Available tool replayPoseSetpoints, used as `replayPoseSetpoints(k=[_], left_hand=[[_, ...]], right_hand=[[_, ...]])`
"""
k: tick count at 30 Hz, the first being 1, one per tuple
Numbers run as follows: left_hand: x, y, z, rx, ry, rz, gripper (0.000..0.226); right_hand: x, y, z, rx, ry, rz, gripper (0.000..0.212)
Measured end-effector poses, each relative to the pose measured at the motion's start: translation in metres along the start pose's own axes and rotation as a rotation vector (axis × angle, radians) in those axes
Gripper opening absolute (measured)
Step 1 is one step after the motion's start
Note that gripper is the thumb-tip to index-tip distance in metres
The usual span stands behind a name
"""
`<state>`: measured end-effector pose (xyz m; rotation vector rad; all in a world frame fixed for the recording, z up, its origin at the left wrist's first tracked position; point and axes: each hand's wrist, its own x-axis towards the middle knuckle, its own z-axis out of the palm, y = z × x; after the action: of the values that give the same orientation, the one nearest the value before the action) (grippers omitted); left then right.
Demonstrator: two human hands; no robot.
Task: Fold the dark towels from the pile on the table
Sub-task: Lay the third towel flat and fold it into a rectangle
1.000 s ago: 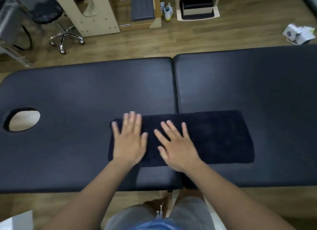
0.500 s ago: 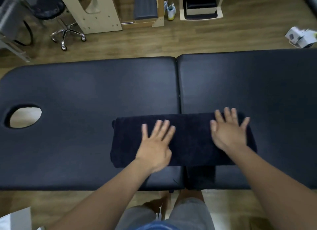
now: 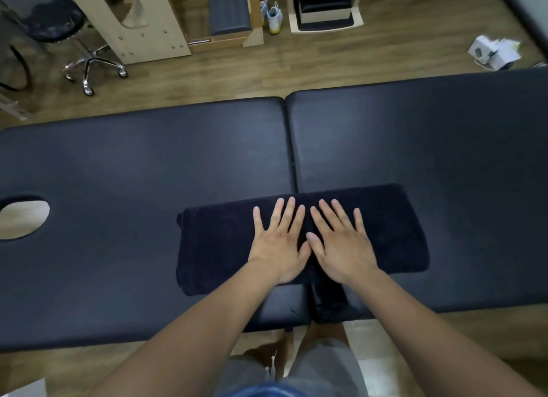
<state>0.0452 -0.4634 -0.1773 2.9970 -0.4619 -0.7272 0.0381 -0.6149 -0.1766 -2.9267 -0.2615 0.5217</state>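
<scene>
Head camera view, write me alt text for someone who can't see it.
A person's left hand and right hand lie flat side by side, fingers spread, on a folded dark towel on a dark padded table. The table has an oval hole near its left end; a wheeled stool and shoes stand on the wooden floor beyond.

both flat hands, left hand [image 3: 280, 245]; right hand [image 3: 341, 244], on folded dark towel [image 3: 394, 227]
</scene>
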Motion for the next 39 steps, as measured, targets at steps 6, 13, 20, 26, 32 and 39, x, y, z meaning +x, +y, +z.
replayPoseSetpoints(k=[6,13,20,26,32,39], left_hand=[[-0.023,-0.032,0.011,-0.001,0.063,0.003,0.075],[-0.074,-0.093,0.037,-0.355,0.101,-0.578,0.101],[-0.063,-0.132,0.013,-0.909,0.223,-0.717,0.125],[-0.052,-0.138,0.009,-0.848,0.190,-0.755,0.081],[-0.039,-0.158,-0.003,-0.926,0.296,-0.781,0.046],[-0.043,-0.159,-0.010,-1.137,0.310,-0.790,0.044]], right_hand=[[-0.017,0.022,0.014,-0.067,0.031,-0.009,0.069],[-0.028,0.054,0.017,-0.003,0.076,0.272,0.075],[-0.011,0.092,-0.009,0.454,0.082,0.548,0.090],[-0.022,0.116,-0.021,0.754,0.019,0.565,0.080],[-0.022,0.117,-0.010,0.886,0.066,0.597,0.070],[-0.018,0.119,-0.007,0.888,0.060,0.607,0.069]])
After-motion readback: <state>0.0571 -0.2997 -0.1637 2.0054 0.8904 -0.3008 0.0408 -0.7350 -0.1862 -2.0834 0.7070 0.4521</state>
